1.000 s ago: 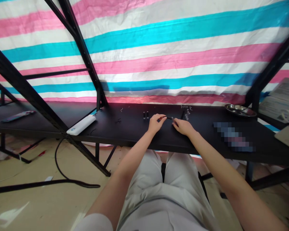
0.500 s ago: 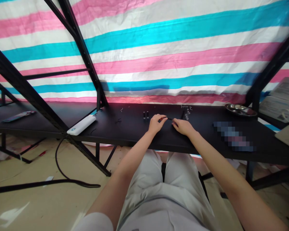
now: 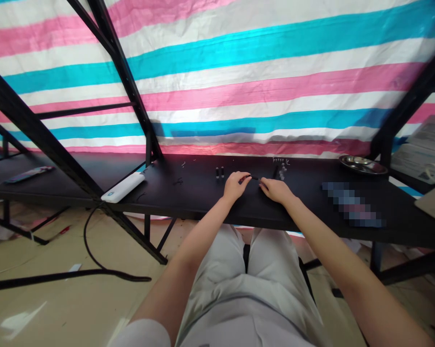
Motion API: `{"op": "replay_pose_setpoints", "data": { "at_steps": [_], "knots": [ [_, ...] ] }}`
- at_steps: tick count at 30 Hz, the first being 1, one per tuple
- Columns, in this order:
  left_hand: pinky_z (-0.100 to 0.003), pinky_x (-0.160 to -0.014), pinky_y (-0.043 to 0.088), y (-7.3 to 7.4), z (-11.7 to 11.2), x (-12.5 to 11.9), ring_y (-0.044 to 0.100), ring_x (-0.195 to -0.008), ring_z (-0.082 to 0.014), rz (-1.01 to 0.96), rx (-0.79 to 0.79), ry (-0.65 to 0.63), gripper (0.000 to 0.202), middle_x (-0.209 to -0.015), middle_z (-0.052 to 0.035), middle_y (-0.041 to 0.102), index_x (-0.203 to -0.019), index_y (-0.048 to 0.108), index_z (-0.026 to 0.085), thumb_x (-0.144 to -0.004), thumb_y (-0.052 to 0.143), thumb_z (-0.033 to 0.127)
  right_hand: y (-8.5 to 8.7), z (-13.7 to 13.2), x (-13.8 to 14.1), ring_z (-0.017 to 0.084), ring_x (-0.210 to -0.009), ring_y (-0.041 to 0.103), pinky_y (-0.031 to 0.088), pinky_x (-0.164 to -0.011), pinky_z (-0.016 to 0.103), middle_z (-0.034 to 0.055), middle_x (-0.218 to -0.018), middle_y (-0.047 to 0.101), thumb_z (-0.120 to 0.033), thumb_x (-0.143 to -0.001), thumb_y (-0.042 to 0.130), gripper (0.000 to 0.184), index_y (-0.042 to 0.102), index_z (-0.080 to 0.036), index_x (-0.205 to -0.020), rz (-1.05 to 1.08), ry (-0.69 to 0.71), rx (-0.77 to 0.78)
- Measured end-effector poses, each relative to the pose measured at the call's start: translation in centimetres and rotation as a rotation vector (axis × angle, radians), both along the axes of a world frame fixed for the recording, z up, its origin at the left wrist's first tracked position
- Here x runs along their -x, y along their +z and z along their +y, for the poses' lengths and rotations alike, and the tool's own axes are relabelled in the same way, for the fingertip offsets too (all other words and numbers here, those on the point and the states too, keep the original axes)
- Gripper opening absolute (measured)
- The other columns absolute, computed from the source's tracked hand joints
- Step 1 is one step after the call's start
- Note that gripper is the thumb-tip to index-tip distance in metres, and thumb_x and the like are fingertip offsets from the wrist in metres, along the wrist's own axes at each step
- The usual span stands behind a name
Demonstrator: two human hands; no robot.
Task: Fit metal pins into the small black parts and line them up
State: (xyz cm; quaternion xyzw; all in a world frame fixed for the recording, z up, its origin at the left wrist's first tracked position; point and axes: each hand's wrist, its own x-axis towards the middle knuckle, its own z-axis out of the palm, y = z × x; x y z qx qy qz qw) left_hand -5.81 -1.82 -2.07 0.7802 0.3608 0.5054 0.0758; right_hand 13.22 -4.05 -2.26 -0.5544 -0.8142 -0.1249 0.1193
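Note:
Both my hands rest on the black table [image 3: 203, 197], close together. My left hand [image 3: 234, 185] is closed in a pinch on one end of a small dark rod-like part [image 3: 254, 178]. My right hand [image 3: 275, 190] has its fingers curled, with the fingertips at the other end of that part. Two small black cylinders [image 3: 219, 172] stand upright just left of my left hand. A cluster of several small dark and silvery parts [image 3: 280, 168] lies behind my right hand.
A white power bank [image 3: 122, 187] lies at the table's left edge, with a black cable [image 3: 94, 260] trailing on the floor. A metal dish [image 3: 363, 165] sits at the far right. Black frame bars [image 3: 123, 72] slant up at the left. A striped tarp hangs behind.
My hands have barely shifted; the right fingertips have closed in slightly on the small part's end.

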Motion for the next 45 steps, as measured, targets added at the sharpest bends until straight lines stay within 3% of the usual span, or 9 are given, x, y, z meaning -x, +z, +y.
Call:
{"op": "replay_pose_setpoints", "data": {
  "at_steps": [7, 12, 20, 27, 30, 36, 41, 45],
  "knots": [
    [-0.030, -0.079, 0.046, 0.1, -0.9, -0.2, 0.054, -0.079, -0.0155, 0.182, -0.026, -0.049, 0.034, -0.082, -0.0034, 0.065, -0.118, 0.058, 0.022, -0.090, 0.043, 0.033, -0.1, 0.1, 0.1, 0.018, -0.076, 0.062, 0.032, -0.055, 0.025, 0.0087, -0.091, 0.068, -0.033, -0.092, 0.036, 0.024, 0.053, -0.018, -0.099, 0.018, -0.019, -0.003],
    [-0.031, -0.081, 0.046, -0.2, -0.9, -0.3, 0.054, -0.083, -0.0170, 0.310, -0.012, -0.100, 0.036, -0.088, -0.0046, 0.066, -0.121, 0.057, 0.022, -0.088, 0.046, 0.033, -0.2, 0.2, 0.2, 0.019, -0.070, 0.063, 0.029, -0.052, 0.026, 0.0087, -0.082, 0.068, -0.040, -0.091, 0.038, 0.028, 0.053, -0.017, -0.096, 0.008, -0.061, -0.033],
    [-0.029, -0.078, 0.046, -0.4, -0.1, -0.3, 0.055, -0.078, -0.0148, 0.142, 0.030, -0.144, 0.023, -0.083, -0.0026, 0.066, -0.099, 0.066, 0.021, -0.082, 0.057, 0.035, -0.5, 0.1, 0.6, 0.018, -0.069, 0.062, 0.028, -0.053, 0.024, 0.0093, -0.080, 0.068, -0.041, -0.092, 0.035, 0.031, 0.055, -0.017, -0.092, 0.024, 0.062, -0.097],
    [-0.029, -0.077, 0.045, -0.6, 0.2, -0.4, 0.056, -0.079, -0.0150, 0.180, 0.055, -0.188, 0.014, -0.081, -0.0029, 0.065, -0.084, 0.067, 0.019, -0.079, 0.061, 0.030, -0.5, 0.0, 0.9, 0.017, -0.068, 0.061, 0.030, -0.054, 0.025, 0.0094, -0.081, 0.068, -0.034, -0.091, 0.038, 0.027, 0.057, -0.015, -0.091, 0.002, 0.133, -0.086],
    [-0.029, -0.075, 0.045, -0.5, 0.4, -0.4, 0.056, -0.077, -0.0153, 0.175, 0.069, -0.129, 0.012, -0.079, -0.0028, 0.065, -0.082, 0.067, 0.019, -0.078, 0.061, 0.029, -0.5, 0.1, 0.5, 0.017, -0.066, 0.061, 0.031, -0.055, 0.024, 0.0068, -0.076, 0.068, -0.040, -0.090, 0.038, 0.031, 0.059, -0.017, -0.095, 0.080, 0.121, -0.110],
    [-0.028, -0.066, 0.044, 0.5, 1.6, -0.1, 0.057, -0.070, -0.0167, 0.120, 0.241, 0.158, 0.007, -0.072, -0.0029, 0.065, -0.070, 0.064, 0.019, -0.073, 0.062, 0.025, 0.1, 0.0, -0.9, 0.016, -0.061, 0.060, 0.032, -0.056, 0.024, 0.0041, -0.068, 0.066, -0.040, -0.091, 0.033, 0.036, 0.062, -0.019, -0.094, 0.296, -0.094, -0.223],
    [-0.031, -0.065, 0.044, 1.2, 3.1, 0.8, 0.061, -0.072, -0.0206, 0.095, 0.399, 0.389, 0.007, -0.073, -0.0049, 0.066, -0.067, 0.062, 0.020, -0.072, 0.061, 0.025, 0.3, 0.0, -1.0, 0.017, -0.060, 0.060, 0.033, -0.057, 0.024, 0.0037, -0.066, 0.065, -0.037, -0.089, 0.035, 0.033, 0.062, -0.019, -0.092, 0.318, -0.086, -0.190],
    [-0.033, -0.068, 0.045, 1.1, 3.9, 1.6, 0.062, -0.074, -0.0228, 0.119, 0.442, 0.469, 0.008, -0.073, -0.0077, 0.066, -0.065, 0.062, 0.020, -0.070, 0.062, 0.025, 0.3, -0.1, -0.8, 0.017, -0.060, 0.060, 0.033, -0.057, 0.024, 0.0039, -0.066, 0.065, -0.038, -0.089, 0.035, 0.033, 0.062, -0.019, -0.092, 0.314, -0.079, -0.189]
  ]
}}
